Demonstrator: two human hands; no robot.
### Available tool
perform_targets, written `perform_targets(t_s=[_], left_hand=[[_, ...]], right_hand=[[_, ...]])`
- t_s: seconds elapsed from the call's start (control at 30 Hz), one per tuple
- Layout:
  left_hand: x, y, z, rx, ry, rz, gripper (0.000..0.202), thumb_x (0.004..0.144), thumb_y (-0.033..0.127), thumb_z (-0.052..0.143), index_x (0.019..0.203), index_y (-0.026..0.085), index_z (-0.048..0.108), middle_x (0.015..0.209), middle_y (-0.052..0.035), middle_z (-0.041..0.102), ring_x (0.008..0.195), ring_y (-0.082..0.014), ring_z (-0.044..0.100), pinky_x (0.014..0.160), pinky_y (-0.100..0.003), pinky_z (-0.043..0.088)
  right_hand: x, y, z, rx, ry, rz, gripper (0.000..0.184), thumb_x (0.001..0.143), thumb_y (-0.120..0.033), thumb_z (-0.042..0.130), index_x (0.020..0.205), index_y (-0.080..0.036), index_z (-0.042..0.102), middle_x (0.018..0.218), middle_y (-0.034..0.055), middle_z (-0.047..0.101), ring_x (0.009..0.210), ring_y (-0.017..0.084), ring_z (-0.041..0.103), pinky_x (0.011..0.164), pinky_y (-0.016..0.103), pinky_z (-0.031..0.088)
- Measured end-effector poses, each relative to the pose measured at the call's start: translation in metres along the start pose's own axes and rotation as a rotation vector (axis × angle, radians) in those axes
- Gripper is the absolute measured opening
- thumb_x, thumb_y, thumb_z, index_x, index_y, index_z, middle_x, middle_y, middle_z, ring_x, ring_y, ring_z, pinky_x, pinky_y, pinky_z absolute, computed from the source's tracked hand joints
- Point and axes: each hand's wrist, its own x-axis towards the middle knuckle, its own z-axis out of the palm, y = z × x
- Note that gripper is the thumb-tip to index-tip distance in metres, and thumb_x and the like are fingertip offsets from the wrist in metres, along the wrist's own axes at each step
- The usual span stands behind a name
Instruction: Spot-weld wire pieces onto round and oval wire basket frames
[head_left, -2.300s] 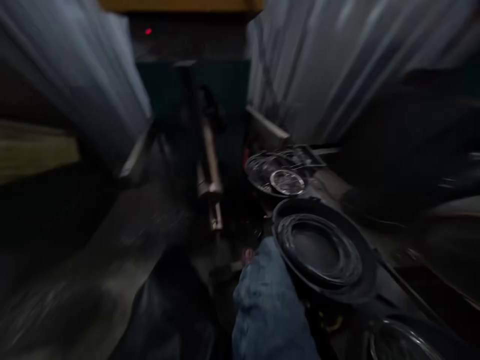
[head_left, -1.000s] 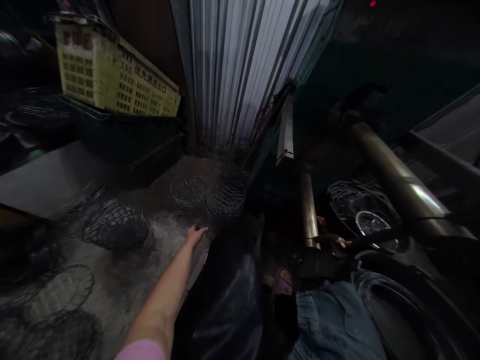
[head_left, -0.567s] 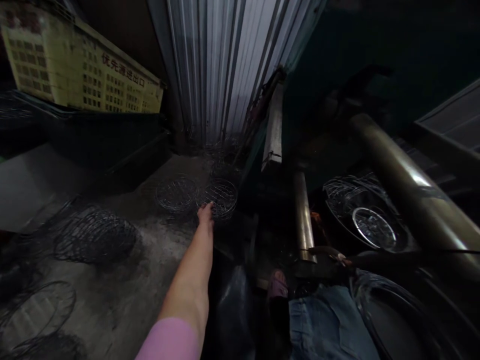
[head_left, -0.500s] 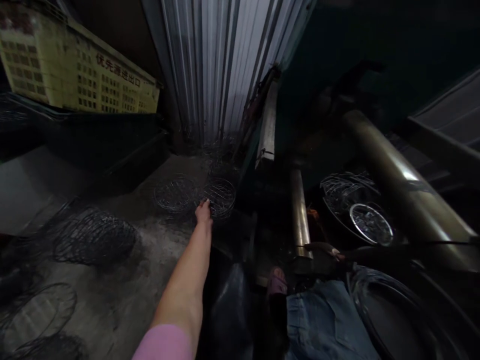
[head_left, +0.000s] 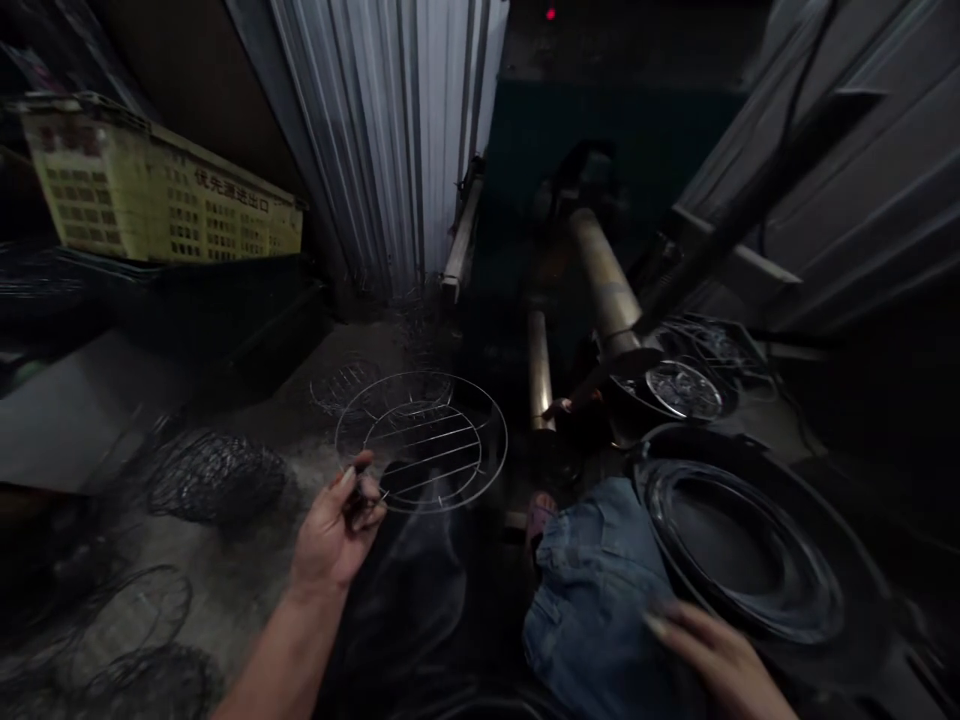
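Note:
My left hand (head_left: 334, 530) is closed at the near left rim of a round wire rack (head_left: 424, 458), which it holds up over the floor. The rack has a large outer ring, a smaller inner ring and several parallel bars. Low on the right, my right hand (head_left: 709, 640) is slightly blurred, its fingers stretched out with nothing in them. It is near the knee of my jeans (head_left: 592, 580). Beside it stands a dark round tub (head_left: 862, 590) with coiled wire rings (head_left: 810, 610) in it. More wire racks (head_left: 341, 385) lie on the floor beyond the held one.
Wire piles (head_left: 217, 475) and a loose wire ring (head_left: 169, 575) lie on the floor at left. A yellow crate (head_left: 225, 215) sits on a dark bin (head_left: 225, 300). Metal cylinders (head_left: 604, 270) of a machine stand ahead right, near a shiny round wire piece (head_left: 686, 390).
My left hand has drawn back from the floor racks, bringing a wire rack up and closer. My right hand has come into view at the lower right. The view has shifted to the right.

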Motion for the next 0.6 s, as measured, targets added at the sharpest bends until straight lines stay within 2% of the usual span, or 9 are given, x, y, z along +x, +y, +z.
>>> perform_targets(t_s=[0.07, 0.1, 0.17, 0.3, 0.37, 0.43, 0.53, 0.6], left_hand=[[-0.028, -0.003, -0.007, 0.024, -0.018, -0.032, 0.034, 0.063, 0.028, 0.079, 0.093, 0.015, 0.073, 0.055, -0.0003, 0.054, 0.048, -0.0076, 0.043, 0.046, -0.02, 0.04], [-0.04, -0.005, -0.01, 0.037, -0.029, -0.048, 0.033, 0.062, 0.029, 0.079, 0.091, 0.015, 0.073, 0.054, -0.0003, 0.053, 0.048, -0.0087, 0.044, 0.047, -0.021, 0.041], [-0.061, -0.009, -0.014, 0.057, -0.055, -0.079, 0.032, 0.061, 0.03, 0.08, 0.089, 0.017, 0.074, 0.053, -0.0006, 0.053, 0.05, -0.0103, 0.046, 0.049, -0.023, 0.043], [-0.089, -0.017, -0.015, 0.102, -0.135, -0.111, 0.026, 0.06, 0.029, 0.079, 0.083, 0.017, 0.076, 0.048, -0.0017, 0.05, 0.05, -0.012, 0.047, 0.049, -0.024, 0.043], [-0.097, -0.02, -0.015, 0.125, -0.174, -0.117, 0.025, 0.059, 0.027, 0.079, 0.081, 0.015, 0.076, 0.045, -0.0025, 0.049, 0.049, -0.0119, 0.047, 0.049, -0.024, 0.042], [-0.102, -0.022, -0.014, 0.134, -0.191, -0.125, 0.026, 0.058, 0.027, 0.079, 0.08, 0.013, 0.076, 0.045, -0.0033, 0.049, 0.049, -0.0117, 0.046, 0.049, -0.024, 0.042], [-0.105, -0.023, -0.013, 0.123, -0.183, -0.146, 0.029, 0.057, 0.028, 0.08, 0.081, 0.012, 0.076, 0.045, -0.0034, 0.05, 0.048, -0.0112, 0.046, 0.049, -0.024, 0.042], [-0.106, -0.024, -0.012, 0.118, -0.185, -0.167, 0.029, 0.058, 0.028, 0.081, 0.083, 0.012, 0.076, 0.046, -0.0033, 0.051, 0.049, -0.0108, 0.046, 0.051, -0.024, 0.043]], right_hand=[[0.012, -0.026, 0.011, 0.213, -0.004, -0.093, 0.039, 0.06, -0.054, 0.074, 0.084, -0.023, 0.076, 0.093, 0.0097, 0.072, 0.09, 0.03, 0.066, 0.073, 0.036, 0.055], [0.018, -0.041, 0.019, 0.309, -0.046, -0.124, 0.046, 0.058, -0.053, 0.075, 0.091, -0.021, 0.075, 0.098, 0.0093, 0.072, 0.088, 0.028, 0.066, 0.071, 0.034, 0.054], [0.029, -0.07, 0.038, 0.503, -0.128, -0.096, 0.057, 0.058, -0.054, 0.076, 0.104, -0.021, 0.069, 0.093, 0.0078, 0.071, 0.071, 0.022, 0.065, 0.057, 0.031, 0.05], [0.038, -0.108, 0.065, 0.801, -0.302, -0.114, 0.051, 0.059, -0.048, 0.078, 0.103, -0.024, 0.064, 0.106, 0.0053, 0.068, 0.076, 0.018, 0.066, 0.058, 0.026, 0.047], [0.035, -0.114, 0.069, 0.855, -0.375, -0.168, 0.047, 0.06, -0.042, 0.079, 0.101, -0.024, 0.064, 0.102, 0.0043, 0.069, 0.076, 0.017, 0.066, 0.06, 0.025, 0.047], [0.029, -0.114, 0.069, 0.88, -0.404, -0.198, 0.041, 0.06, -0.037, 0.079, 0.095, -0.02, 0.065, 0.085, 0.0029, 0.07, 0.07, 0.016, 0.064, 0.059, 0.024, 0.047], [0.02, -0.11, 0.066, 0.908, -0.328, -0.169, 0.034, 0.056, -0.03, 0.079, 0.085, -0.018, 0.065, 0.068, -0.0005, 0.066, 0.06, 0.014, 0.06, 0.052, 0.022, 0.045], [0.017, -0.108, 0.064, 0.938, -0.277, -0.168, 0.035, 0.053, -0.023, 0.078, 0.086, -0.02, 0.065, 0.074, -0.0011, 0.068, 0.064, 0.014, 0.062, 0.051, 0.021, 0.045]])
